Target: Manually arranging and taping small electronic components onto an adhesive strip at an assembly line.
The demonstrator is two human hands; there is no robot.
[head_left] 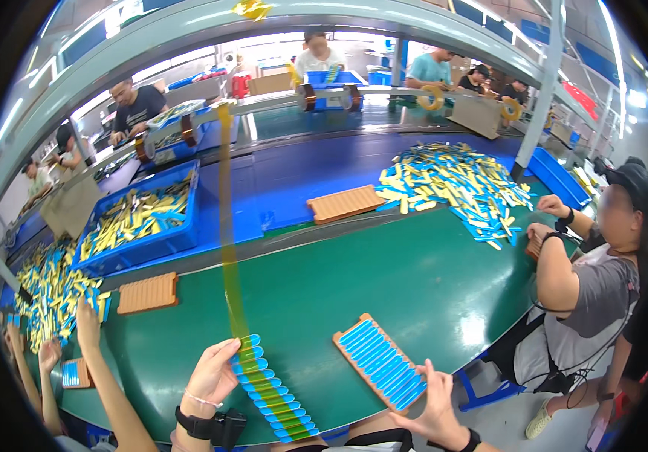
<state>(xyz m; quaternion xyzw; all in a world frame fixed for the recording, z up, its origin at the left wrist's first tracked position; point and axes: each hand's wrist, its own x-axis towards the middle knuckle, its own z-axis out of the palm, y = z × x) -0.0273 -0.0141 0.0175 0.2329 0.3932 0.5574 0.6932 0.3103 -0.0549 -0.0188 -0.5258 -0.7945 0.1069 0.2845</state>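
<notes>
My left hand [217, 369] pinches the far end of a strip of blue pieces [273, 392] joined by yellow tape [227, 211]; I can't make out exactly where the fingertips meet it. The strip slants right toward my lap, past the near edge of the green surface [264, 279]. My right hand [438, 410] spans the near right end of a brown tray [346, 345], fingers spread, blue pieces covering most of its ridges. Both forearms are cut off below.

Left forearm [187, 443] cut off below, brown block [533, 248] at right, perhaps a tray, mostly hidden, gold foil [252, 9] cropped above.
</notes>
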